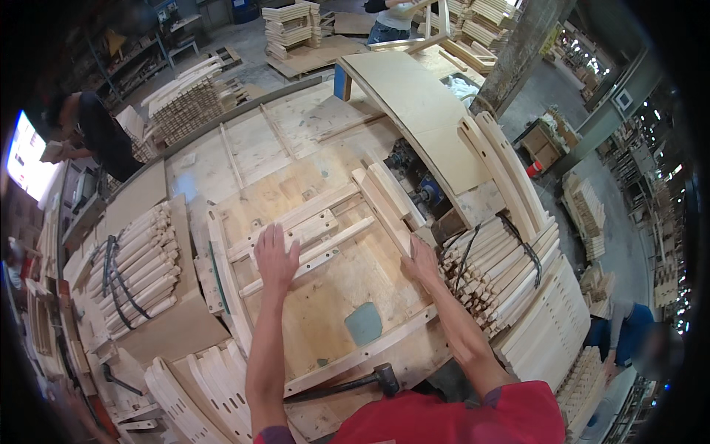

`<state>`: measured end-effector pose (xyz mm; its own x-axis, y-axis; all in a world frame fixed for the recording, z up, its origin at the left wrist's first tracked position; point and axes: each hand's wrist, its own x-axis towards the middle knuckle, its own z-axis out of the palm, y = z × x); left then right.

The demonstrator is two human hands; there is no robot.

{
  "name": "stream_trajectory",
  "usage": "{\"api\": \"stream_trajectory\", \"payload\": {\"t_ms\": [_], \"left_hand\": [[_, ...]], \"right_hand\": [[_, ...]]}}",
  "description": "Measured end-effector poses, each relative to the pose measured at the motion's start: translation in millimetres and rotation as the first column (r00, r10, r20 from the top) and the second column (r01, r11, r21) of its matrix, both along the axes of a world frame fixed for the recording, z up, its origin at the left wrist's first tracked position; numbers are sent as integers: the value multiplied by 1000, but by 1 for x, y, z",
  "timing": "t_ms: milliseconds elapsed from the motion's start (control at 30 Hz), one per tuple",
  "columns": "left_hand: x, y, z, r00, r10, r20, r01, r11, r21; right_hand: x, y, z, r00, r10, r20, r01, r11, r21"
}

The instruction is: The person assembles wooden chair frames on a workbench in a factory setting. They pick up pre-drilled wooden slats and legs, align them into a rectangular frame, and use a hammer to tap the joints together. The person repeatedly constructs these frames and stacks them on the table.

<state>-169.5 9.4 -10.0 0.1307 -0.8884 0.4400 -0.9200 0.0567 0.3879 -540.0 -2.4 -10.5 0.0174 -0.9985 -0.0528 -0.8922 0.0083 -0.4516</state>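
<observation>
My left hand [276,255] lies with its fingers spread over light wooden crossbars [325,201] on the plywood work board [296,322]. My right hand [420,260] is closed on the near end of a flat wooden rail [383,214], which runs away from me along the crossbars' right ends. A second wooden upright [226,277] stands at the crossbars' left ends. Another loose crossbar [347,235] lies nearer to me. A black-headed mallet [386,379] rests by the table's near edge, in front of my body.
Strapped bundles of wooden sticks lie at left [137,270] and right [495,270]. Slotted slats [203,396] sit at the near left. A raised panel [418,111] covers machinery [425,194] at the right. Co-workers stand at far left [107,133], far back [390,26] and right [629,329].
</observation>
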Motion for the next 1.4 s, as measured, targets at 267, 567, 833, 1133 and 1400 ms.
{"api": "stream_trajectory", "payload": {"t_ms": [267,567,833,1133,1400], "left_hand": [[1,-74,-24,999,-13,41,0,951,310],[15,-78,-32,1000,-22,14,19,986,164],[8,-73,-18,999,32,29,-40,953,301],[3,-74,-16,999,25,39,-32,978,206],[-78,-37,-32,950,-296,99,291,954,67]], "right_hand": [[-22,21,-7,979,125,161,-96,980,-175],[2,27,-20,995,8,100,25,946,-324],[-7,31,-33,995,89,50,-72,958,-276],[-7,37,-45,995,98,-21,-100,952,-288],[14,35,-33,996,85,5,-79,946,-315]]}}
